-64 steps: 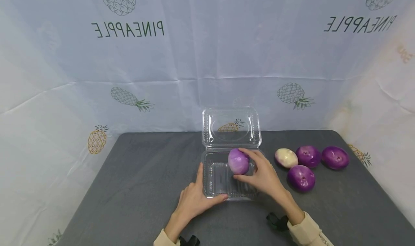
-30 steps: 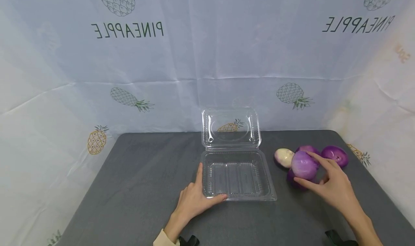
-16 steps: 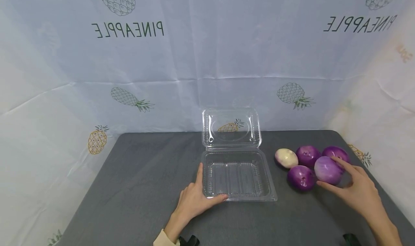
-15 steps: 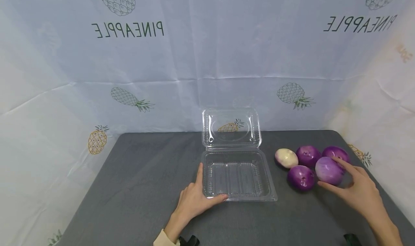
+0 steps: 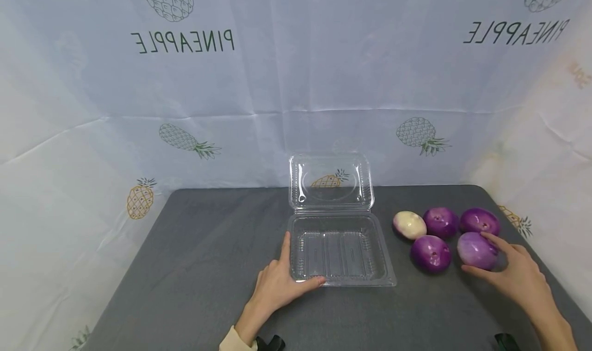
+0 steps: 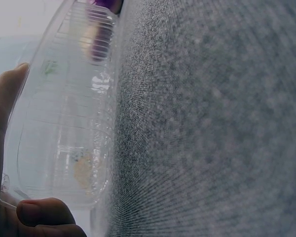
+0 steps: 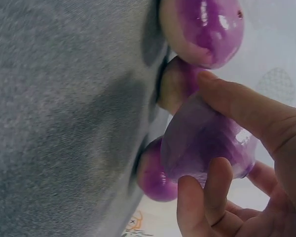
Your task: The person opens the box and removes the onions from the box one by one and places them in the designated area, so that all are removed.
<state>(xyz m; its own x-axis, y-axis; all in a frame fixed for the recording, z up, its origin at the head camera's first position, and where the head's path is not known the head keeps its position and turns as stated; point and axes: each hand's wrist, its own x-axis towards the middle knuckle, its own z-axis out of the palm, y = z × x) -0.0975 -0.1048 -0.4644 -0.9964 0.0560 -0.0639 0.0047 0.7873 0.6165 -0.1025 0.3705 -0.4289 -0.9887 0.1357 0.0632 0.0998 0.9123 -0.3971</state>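
An unlidded clear plastic clamshell container (image 5: 342,258) lies on the table, its lid (image 5: 331,181) raised at the back. My left hand (image 5: 276,287) rests at its near left corner, index finger straight along the left side and thumb on the front rim. At the right, my right hand (image 5: 524,279) holds a glossy, lighter purple round vegetable (image 5: 478,252) between thumb and fingers. In the right wrist view its fingers curl round this purple vegetable (image 7: 202,140). Whether it touches the table I cannot tell. The container holds nothing.
Beside the held one are a cream-coloured piece (image 5: 409,225) and three dark purple ones: a front one (image 5: 431,254), a back one (image 5: 441,222) and a right one (image 5: 479,221). The dark grey table (image 5: 208,258) ends before a pineapple-printed cloth (image 5: 296,84).
My right hand has carried the lighter purple vegetable from over the container to the right, then lowered it in front of the others. My left hand has stayed put.
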